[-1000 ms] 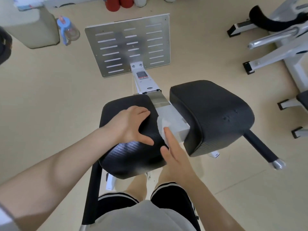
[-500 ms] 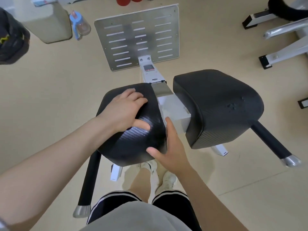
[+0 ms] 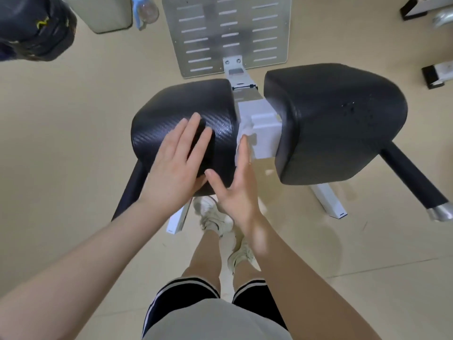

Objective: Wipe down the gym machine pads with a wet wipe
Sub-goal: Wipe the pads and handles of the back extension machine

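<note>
Two black padded cushions sit side by side on a white machine frame. My left hand [image 3: 176, 163] rests flat, fingers straight, on top of the left pad [image 3: 171, 111]. Along that pad's inner right side, my right hand [image 3: 235, 182] presses a white wet wipe [image 3: 245, 131] with straight fingers and the thumb spread out. The wipe sticks out above my fingertips, in the gap beside the white centre block [image 3: 263, 128]. Further right, the right pad [image 3: 338, 119] has nothing touching it.
A slotted metal footplate [image 3: 228, 33] lies on the floor behind the pads. Black handle bars [image 3: 416, 180] angle out from both pads. A black bag [image 3: 34, 25], a beige bin [image 3: 107, 11] and a bottle [image 3: 147, 11] stand at top left. My feet [image 3: 213, 217] are below the pads.
My left hand has slid toward the near edge of the left pad and flattened out. My right hand moved up the pad's inner side, and the wipe shows again above the fingertips.
</note>
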`<state>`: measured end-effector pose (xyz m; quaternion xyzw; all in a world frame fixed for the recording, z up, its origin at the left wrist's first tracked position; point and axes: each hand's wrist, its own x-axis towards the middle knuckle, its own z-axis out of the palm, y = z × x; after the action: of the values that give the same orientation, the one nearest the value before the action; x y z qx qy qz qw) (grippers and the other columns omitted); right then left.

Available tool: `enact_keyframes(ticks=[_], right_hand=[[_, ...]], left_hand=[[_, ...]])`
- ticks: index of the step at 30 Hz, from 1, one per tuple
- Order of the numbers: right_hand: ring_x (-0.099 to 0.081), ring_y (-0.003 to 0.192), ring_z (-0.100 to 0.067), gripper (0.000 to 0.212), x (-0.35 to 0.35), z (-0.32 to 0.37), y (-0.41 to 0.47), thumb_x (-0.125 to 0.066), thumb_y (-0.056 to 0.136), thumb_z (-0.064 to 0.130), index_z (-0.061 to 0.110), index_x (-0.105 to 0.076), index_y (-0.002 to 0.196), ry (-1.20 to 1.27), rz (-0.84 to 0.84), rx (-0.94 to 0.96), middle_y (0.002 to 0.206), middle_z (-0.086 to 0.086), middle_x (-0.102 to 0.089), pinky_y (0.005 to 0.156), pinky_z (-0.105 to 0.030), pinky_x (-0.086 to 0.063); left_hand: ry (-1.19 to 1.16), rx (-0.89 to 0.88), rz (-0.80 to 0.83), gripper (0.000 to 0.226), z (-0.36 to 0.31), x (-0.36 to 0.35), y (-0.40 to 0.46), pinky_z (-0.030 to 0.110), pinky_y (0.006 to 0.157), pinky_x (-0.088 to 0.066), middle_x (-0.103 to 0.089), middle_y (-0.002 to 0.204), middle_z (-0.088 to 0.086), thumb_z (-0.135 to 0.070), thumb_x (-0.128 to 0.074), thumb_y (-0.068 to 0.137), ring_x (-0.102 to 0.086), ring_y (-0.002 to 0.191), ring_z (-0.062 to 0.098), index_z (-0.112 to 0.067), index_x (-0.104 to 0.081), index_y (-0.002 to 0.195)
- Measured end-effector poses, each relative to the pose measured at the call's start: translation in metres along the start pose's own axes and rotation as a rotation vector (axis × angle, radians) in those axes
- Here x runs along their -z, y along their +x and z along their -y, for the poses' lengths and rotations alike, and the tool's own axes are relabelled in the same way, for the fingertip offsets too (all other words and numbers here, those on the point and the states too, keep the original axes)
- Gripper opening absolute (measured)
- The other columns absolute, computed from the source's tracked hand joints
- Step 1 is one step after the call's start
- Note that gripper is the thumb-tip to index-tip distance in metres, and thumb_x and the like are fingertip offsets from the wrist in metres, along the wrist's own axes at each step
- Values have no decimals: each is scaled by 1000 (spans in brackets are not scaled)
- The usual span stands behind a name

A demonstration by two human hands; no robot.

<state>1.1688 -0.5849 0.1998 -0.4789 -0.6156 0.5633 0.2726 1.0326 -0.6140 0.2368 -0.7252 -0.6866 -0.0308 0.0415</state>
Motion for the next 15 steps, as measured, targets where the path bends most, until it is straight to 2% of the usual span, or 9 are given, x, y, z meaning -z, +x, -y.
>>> enact_keyframes(ticks=[2,5,8,10,13,15], right_hand=[[-9,135,11,92,1,-14,-8,-60,83,39,16,2,147,23,34,-22,143,26,-2,107,-5,-15],[-13,136,3,93,2,-49,-22,-65,84,31,24,5,145,15,102,-130,145,18,-9,102,1,-14],[-13,135,5,89,7,-74,-32,-64,87,21,20,0,149,34,163,-256,152,12,-13,97,7,-11],[-12,132,10,84,11,-69,-30,-61,89,20,17,-3,149,52,165,-274,155,7,-14,104,1,-12],[-14,131,16,79,10,-43,-16,-58,88,12,10,-6,148,127,111,-120,149,12,-17,110,-7,-16],[-18,136,7,78,7,-38,-7,-55,84,10,5,-9,147,135,56,-39,149,5,-21,111,-12,-18]], left_hand=[[126,3,-3,83,-8,-15,-15,44,112,-19,-22,146,22,-24,-73,77,-25,132,38,-5,-25,142],[222,27,73,103,-14,-31,-25,42,114,-1,-15,146,20,-32,-79,68,-19,133,38,-7,-12,143],[282,57,73,108,-17,-37,-24,43,113,3,-12,145,21,-33,-79,66,-15,133,39,-7,-9,143],[293,78,77,107,-19,-37,-23,44,113,2,-12,145,21,-33,-79,65,-15,133,39,-6,-9,143],[304,79,67,109,-18,-36,-21,43,114,2,-12,145,21,-32,-80,63,-16,133,38,-7,-10,143],[293,66,55,109,-17,-38,-21,43,114,3,-12,146,20,-31,-80,63,-16,133,38,-7,-9,143]])
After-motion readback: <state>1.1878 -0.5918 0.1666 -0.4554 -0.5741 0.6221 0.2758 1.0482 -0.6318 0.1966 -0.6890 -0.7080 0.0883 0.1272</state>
